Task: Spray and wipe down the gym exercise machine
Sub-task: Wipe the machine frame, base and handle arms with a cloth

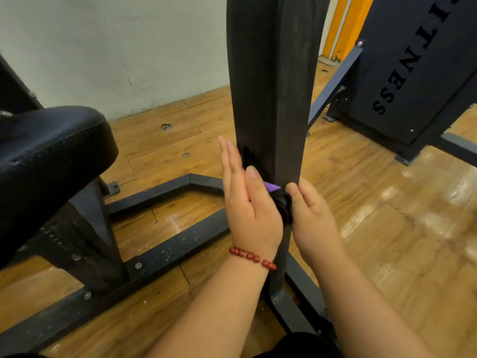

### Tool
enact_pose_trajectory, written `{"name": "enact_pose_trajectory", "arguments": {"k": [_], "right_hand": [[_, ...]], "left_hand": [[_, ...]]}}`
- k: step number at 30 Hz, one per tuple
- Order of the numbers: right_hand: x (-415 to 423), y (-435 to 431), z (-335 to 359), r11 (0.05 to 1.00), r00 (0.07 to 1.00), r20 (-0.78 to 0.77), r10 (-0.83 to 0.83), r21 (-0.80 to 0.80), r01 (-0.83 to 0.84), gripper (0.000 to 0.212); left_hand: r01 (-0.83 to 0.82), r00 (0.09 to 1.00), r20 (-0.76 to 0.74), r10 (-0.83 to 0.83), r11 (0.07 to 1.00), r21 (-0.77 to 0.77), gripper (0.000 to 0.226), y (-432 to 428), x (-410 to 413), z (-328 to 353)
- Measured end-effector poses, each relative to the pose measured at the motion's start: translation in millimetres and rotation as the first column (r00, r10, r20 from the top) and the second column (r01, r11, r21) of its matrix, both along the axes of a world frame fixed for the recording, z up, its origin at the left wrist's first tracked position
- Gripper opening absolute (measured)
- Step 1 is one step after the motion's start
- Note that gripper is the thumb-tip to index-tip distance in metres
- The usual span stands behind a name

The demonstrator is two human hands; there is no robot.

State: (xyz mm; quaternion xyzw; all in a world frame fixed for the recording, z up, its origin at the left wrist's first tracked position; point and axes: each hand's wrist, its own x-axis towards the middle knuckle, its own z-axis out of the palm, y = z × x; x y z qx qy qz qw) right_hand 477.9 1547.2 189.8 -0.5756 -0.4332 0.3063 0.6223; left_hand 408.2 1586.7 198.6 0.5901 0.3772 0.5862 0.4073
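Note:
A black upright post [268, 99] of the gym machine rises in the middle of the view. Low on it, a dark cloth [282, 205] with a purple patch [271, 187] is wrapped against the post. My left hand [247, 200], with a red bead bracelet on the wrist, presses the cloth flat against the post's left face, fingers straight. My right hand [309, 210] pinches the cloth's other end at the post's right edge. No spray bottle is in sight.
A black padded seat [51, 156] sits at the left on a dark steel base frame [165, 257] bolted over the wooden floor. Another dark machine with lettering [402, 73] stands at the right. A pale wall [116, 47] is behind.

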Motion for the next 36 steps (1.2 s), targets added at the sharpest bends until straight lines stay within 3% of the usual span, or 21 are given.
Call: {"name": "enact_pose_trajectory", "arguments": {"k": [2, 7, 15, 21, 27, 30, 33, 36], "right_hand": [[-2, -3, -10, 1.0, 1.0, -0.007, 0.014, 0.027, -0.014, 0.025], [-3, -4, -16, 0.999, 0.999, -0.045, 0.018, 0.04, -0.016, 0.029], [-5, -5, -24, 0.998, 0.999, -0.027, -0.022, 0.062, 0.024, 0.03], [-12, -18, -45, 1.0, 0.989, -0.15, 0.002, 0.026, 0.002, 0.041], [-11, -18, -46, 0.999, 0.974, -0.226, 0.011, 0.043, -0.002, 0.035], [-13, -19, -46, 0.998, 0.971, -0.239, 0.017, 0.058, -0.003, 0.035], [-12, -20, -46, 0.999, 0.969, -0.248, 0.013, 0.048, -0.001, 0.037], [-7, -22, -49, 0.999, 0.978, -0.203, 0.042, 0.024, -0.038, 0.039]], "left_hand": [[-0.025, 1.0, 0.008, 0.025, 0.999, -0.022, 0.044, 2, -1, -21], [0.002, 1.0, 0.021, 0.003, 0.97, -0.244, 0.052, -8, -4, -50], [-0.035, 0.999, 0.021, 0.037, 0.996, -0.078, 0.046, -8, 0, -27], [-0.008, 0.999, -0.035, -0.007, 0.917, -0.398, 0.055, -17, -6, -80], [-0.002, 0.997, 0.072, 0.026, 0.951, -0.31, 0.052, -12, -2, -44], [-0.001, 0.999, 0.039, 0.013, 0.958, -0.285, 0.053, -8, -3, -60], [-0.003, 1.0, 0.004, 0.005, 0.888, -0.459, 0.058, -15, -4, -91], [-0.004, 0.998, 0.045, 0.033, 0.838, -0.546, 0.047, -22, -2, -90]]}}
